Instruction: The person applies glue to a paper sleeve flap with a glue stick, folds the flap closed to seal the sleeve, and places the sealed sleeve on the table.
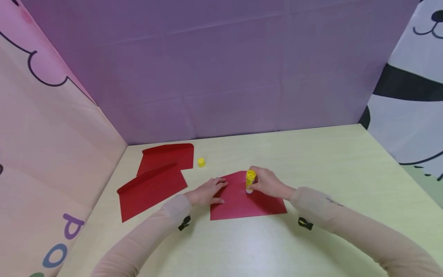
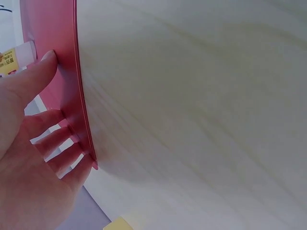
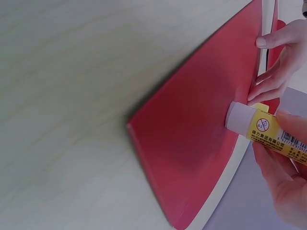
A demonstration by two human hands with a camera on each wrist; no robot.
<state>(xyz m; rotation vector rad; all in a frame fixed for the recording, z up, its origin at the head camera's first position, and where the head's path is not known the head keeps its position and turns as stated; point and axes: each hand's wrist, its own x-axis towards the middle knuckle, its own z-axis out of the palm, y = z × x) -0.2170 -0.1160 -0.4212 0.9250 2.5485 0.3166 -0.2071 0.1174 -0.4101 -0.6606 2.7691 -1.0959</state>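
On the pale, wood-grained worktop (image 1: 249, 246), the flat red paper envelope (image 1: 235, 212) probably wants firm steadying and light, even glue strokes. The left grip (image 1: 207, 192) rests on its left side, fingers spread; the right grip (image 1: 269, 183) pinches the yellow cylindrical glue stick (image 1: 249, 182) near upright, white end down on the paper.

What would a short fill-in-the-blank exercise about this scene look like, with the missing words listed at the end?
A yellow cylindrical glue stick is gripped by one bare hand, the person's ____.
The other bare hand touches a rectangular paper envelope coloured ____.
Besides that envelope, exactly ____ more envelopes like it lie on the pale wood-grain table.
The small round plastic cap lying apart from the glue stick is coloured ____.

Missing words: right; red; two; yellow.
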